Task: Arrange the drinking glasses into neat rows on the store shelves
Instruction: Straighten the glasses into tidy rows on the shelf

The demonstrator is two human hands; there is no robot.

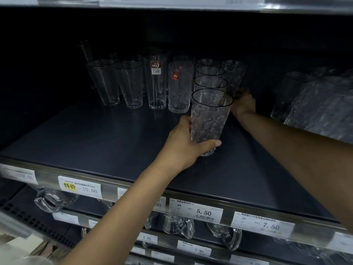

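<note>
— 2 hands on the shelf point(95, 134): what is the left hand point(183, 142) doing?
— Gripping the front glass point(210, 119) low down, thumb across its base; it heads a row.
— And the right hand point(243, 103)?
— It touches the rear glass point(232, 77) deep on the shelf. Fingers hidden; I cannot tell its grip.

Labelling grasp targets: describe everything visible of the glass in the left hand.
The front glass is tall, clear, dimple-walled, dark-rimmed, empty, mouth up, leaning slightly. The left hand wraps its lower part, thumb across the front. It heads a line of matching glasses; whether its base touches the shelf is unclear.
</note>
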